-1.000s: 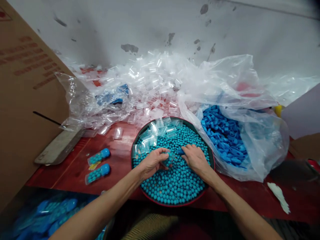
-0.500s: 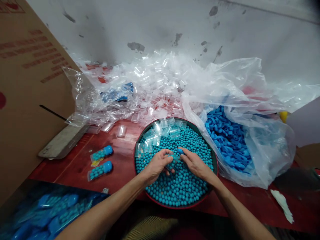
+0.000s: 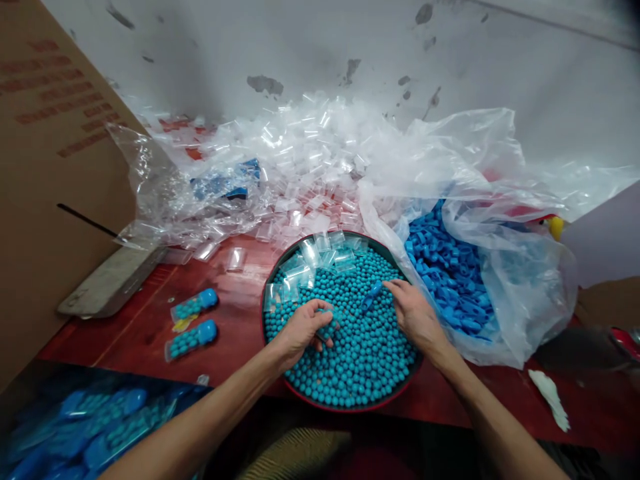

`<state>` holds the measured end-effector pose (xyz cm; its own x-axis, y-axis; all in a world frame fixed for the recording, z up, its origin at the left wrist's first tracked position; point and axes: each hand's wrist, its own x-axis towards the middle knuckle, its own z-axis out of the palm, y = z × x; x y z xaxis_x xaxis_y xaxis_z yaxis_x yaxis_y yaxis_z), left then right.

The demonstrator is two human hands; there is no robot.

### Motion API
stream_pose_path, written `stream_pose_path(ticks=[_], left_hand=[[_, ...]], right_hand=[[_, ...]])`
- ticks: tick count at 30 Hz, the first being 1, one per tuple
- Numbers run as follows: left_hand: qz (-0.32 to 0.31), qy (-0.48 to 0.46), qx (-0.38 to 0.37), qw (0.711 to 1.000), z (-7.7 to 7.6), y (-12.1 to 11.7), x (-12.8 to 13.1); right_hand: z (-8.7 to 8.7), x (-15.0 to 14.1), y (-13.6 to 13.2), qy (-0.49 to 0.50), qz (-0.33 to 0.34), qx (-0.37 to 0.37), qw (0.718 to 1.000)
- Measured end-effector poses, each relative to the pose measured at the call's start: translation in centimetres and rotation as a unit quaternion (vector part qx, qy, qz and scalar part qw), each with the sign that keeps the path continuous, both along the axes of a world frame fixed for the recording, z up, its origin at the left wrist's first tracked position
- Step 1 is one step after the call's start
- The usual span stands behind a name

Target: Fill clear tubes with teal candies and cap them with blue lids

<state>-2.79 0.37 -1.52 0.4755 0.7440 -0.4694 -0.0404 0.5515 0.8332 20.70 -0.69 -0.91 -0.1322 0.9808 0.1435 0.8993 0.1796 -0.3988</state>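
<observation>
Red tabletop (image 3: 237, 290) carries a red-rimmed tray (image 3: 350, 408) of round turquoise beads (image 3: 350, 377).

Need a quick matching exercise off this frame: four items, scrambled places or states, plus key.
1. loose teal beads
2. heaped blue pieces
3. two filled tubes
4. right hand

A. on the red table, left of the round tray
B. fingertips at a single blue piece
C. in the plastic bag
D. filling the round tray

Pairs: 1-D, 2-C, 3-A, 4-B
</observation>
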Motion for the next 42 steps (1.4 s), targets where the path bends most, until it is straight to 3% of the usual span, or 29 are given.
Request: stream_pose_path(ticks=[2,5,9,12,16,19,23,31,36,42], left_hand=[[-0.005,0.002,0.001,1.000,0.0,0.0,0.0],[-0.005,0.011,0.000,1.000,0.1,-0.1,0.1],[0.001,0.020,0.005,1.000,0.1,-0.2,0.2],[0.013,0.010,0.018,1.000,0.3,-0.3,0.5],[0.024,-0.031,0.020,0.999,0.7,-0.5,0.9],[0.026,-0.060,0.008,0.998,0.9,-0.8,0.9],[0.038,-0.064,0.014,0.997,0.8,-1.1,1.0],[0.041,-0.050,0.038,0.997,1.0,-1.5,1.1],[0.010,-0.057,0.058,0.997,1.3,-1.4,0.7],[0.013,-0.002,0.069,0.997,1.8,-1.7,1.1]], right_hand=[[0.0,-0.3,0.5,-0.120,0.080,-0.005,0.990],[-0.1,-1.3,1.9,-0.204,0.148,-0.023,0.968],[0.3,-2.5,2.4,-0.219,0.128,-0.004,0.967],[1.0,-3.9,1.0,-0.174,0.098,0.019,0.980],[1.3,-5.6,-1.1,-0.098,0.139,0.069,0.983],[1.2,-5.9,-1.8,0.027,0.170,0.043,0.984],[0.9,-5.6,-1.9,0.174,0.141,0.023,0.974],[1.1,-5.7,-2.2,0.195,0.145,0.049,0.969],[1.8,-6.0,-2.3,0.248,0.092,0.022,0.964],[0.5,-6.2,-3.0,0.207,0.121,0.070,0.968]])
